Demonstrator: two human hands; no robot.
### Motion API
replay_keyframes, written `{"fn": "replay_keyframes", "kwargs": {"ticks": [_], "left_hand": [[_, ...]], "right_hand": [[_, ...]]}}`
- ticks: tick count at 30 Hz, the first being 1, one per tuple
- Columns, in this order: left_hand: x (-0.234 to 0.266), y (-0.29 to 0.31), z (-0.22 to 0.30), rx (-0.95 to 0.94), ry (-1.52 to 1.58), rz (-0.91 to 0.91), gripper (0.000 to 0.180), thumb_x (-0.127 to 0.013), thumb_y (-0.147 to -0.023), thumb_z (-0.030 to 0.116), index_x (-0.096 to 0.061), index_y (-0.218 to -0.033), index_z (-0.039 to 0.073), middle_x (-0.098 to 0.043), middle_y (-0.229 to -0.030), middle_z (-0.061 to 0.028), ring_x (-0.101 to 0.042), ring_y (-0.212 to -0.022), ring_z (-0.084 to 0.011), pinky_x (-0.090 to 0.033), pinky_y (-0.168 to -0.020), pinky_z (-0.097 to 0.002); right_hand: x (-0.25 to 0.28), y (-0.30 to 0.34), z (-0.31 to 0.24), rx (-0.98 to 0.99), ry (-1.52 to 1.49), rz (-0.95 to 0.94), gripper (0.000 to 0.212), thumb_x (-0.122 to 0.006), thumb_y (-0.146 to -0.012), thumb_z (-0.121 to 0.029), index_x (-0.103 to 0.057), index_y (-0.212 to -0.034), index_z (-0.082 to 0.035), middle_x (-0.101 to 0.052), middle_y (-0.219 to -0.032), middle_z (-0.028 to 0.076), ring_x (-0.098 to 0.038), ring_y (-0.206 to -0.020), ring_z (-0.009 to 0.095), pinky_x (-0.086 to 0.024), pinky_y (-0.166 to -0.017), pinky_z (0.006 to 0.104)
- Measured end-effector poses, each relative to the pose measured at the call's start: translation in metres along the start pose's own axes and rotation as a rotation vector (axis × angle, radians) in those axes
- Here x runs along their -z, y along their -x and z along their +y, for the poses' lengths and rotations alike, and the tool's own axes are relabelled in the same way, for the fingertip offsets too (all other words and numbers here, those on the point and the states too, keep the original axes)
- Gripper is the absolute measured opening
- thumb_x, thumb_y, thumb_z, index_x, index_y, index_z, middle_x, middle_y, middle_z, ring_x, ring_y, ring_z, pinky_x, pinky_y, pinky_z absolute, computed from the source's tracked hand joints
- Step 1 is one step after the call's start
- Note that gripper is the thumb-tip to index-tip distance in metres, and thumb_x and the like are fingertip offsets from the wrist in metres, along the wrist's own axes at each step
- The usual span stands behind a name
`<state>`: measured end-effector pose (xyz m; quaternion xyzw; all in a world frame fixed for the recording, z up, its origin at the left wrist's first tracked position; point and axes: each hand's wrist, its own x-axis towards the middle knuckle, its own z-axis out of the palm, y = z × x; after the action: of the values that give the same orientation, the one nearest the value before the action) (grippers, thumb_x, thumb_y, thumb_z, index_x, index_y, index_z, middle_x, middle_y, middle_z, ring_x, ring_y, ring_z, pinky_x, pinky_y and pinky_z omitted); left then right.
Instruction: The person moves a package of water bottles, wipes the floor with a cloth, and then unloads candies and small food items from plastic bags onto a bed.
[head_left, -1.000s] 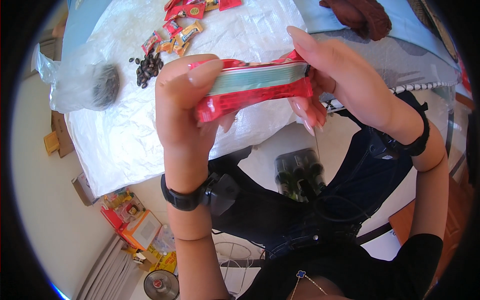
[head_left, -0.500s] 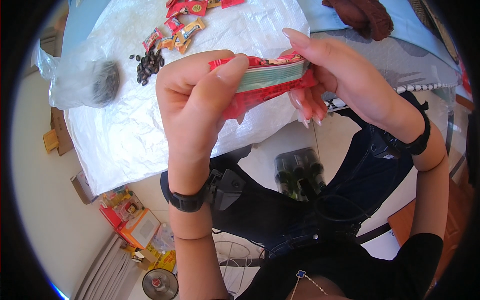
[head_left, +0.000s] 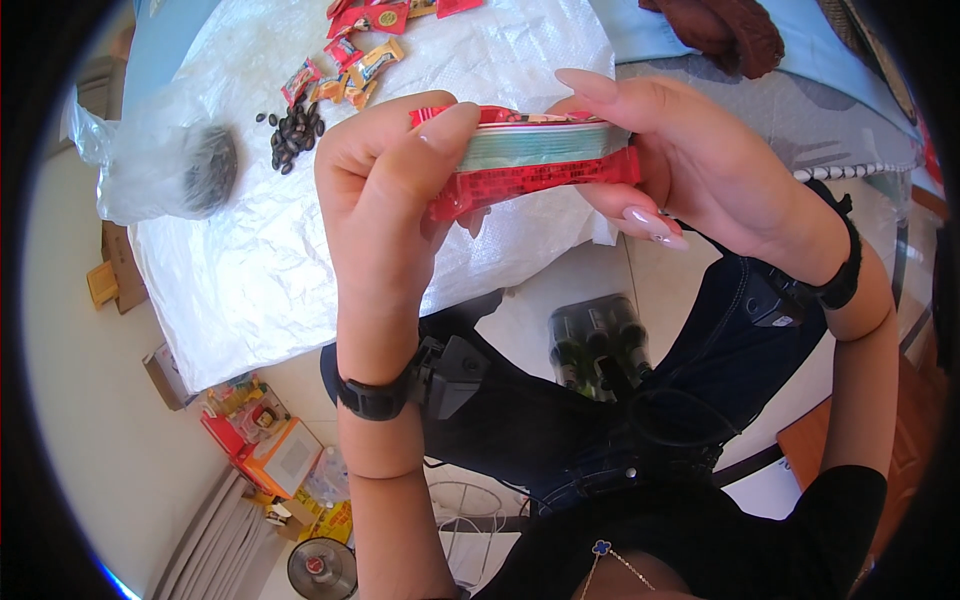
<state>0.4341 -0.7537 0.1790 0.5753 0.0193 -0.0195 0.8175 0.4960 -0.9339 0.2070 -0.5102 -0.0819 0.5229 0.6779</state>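
A red plastic packet with a pale green band along its side is held level between my hands, over the near part of a white plastic sheet. My left hand grips its left end, thumb on top. At the right end, my right hand pinches it with the fingers curled below. Farther off to the left lie small red and yellow wrapped pieces and a little pile of dark seeds. What is inside the packet is hidden.
A clear plastic bag with a dark mass inside stands on the sheet's left. Brown cloth lies at the far right. Shrink-wrapped bottles stand on the floor between my legs. Boxes and a round metal lid are at lower left.
The packet has shifted slightly left and tilted, so more of its red side shows. My right fingers have curled in closer under its right end.
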Motion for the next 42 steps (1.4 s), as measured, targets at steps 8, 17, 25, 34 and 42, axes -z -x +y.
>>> {"fn": "replay_keyframes", "kwargs": {"ticks": [8,17,25,34,42], "left_hand": [[0.0009,-0.0025,-0.0003,0.000,0.001,0.014,0.014,-0.041,-0.079,0.009,-0.047,-0.073,-0.003,-0.047,-0.069,-0.0105,-0.041,-0.040,-0.0112,-0.033,-0.036,-0.0212],[-0.0002,-0.0019,-0.0012,0.000,0.002,0.010,0.015,-0.042,-0.078,0.010,-0.047,-0.072,-0.003,-0.047,-0.068,-0.0095,-0.041,-0.040,-0.0108,-0.033,-0.037,-0.0211],[-0.0020,-0.0010,-0.0014,0.005,-0.006,0.001,0.015,-0.042,-0.078,0.010,-0.047,-0.070,-0.002,-0.046,-0.066,-0.0086,-0.041,-0.040,-0.0105,-0.032,-0.037,-0.0209],[-0.0011,-0.0018,-0.0007,-0.003,-0.010,0.012,0.016,-0.043,-0.078,0.011,-0.047,-0.069,-0.002,-0.046,-0.064,-0.0076,-0.041,-0.040,-0.0101,-0.032,-0.037,-0.0208],[-0.0015,-0.0012,0.0004,-0.001,-0.011,0.004,0.016,-0.043,-0.078,0.011,-0.047,-0.067,-0.001,-0.045,-0.063,-0.0067,-0.041,-0.040,-0.0098,-0.032,-0.038,-0.0206]], "right_hand": [[-0.0003,0.0002,-0.0014,0.020,0.003,0.054,0.043,-0.032,-0.089,-0.037,-0.054,-0.081,-0.001,-0.043,-0.048,0.002,-0.035,-0.035,0.004,-0.029,-0.037,0.0176],[0.0021,-0.0016,0.0016,-0.025,-0.015,0.059,0.043,-0.032,-0.088,-0.037,-0.050,-0.064,-0.006,-0.041,-0.044,0.000,-0.034,-0.036,0.005,-0.028,-0.039,0.0185],[0.0052,-0.0036,0.0035,0.005,0.015,0.019,0.043,-0.031,-0.088,-0.036,-0.049,-0.061,-0.007,-0.038,-0.043,0.000,-0.033,-0.037,0.006,-0.028,-0.040,0.0187],[0.0034,-0.0018,0.0018,0.028,0.038,0.050,0.039,-0.032,-0.088,-0.033,-0.053,-0.082,-0.001,-0.042,-0.046,0.002,-0.035,-0.037,0.006,-0.029,-0.037,0.0183],[0.0052,-0.0025,0.0025,0.053,0.107,0.032,0.036,-0.034,-0.087,-0.031,-0.053,-0.088,0.000,-0.044,-0.049,0.004,-0.038,-0.037,0.006,-0.030,-0.036,0.0182]]}}
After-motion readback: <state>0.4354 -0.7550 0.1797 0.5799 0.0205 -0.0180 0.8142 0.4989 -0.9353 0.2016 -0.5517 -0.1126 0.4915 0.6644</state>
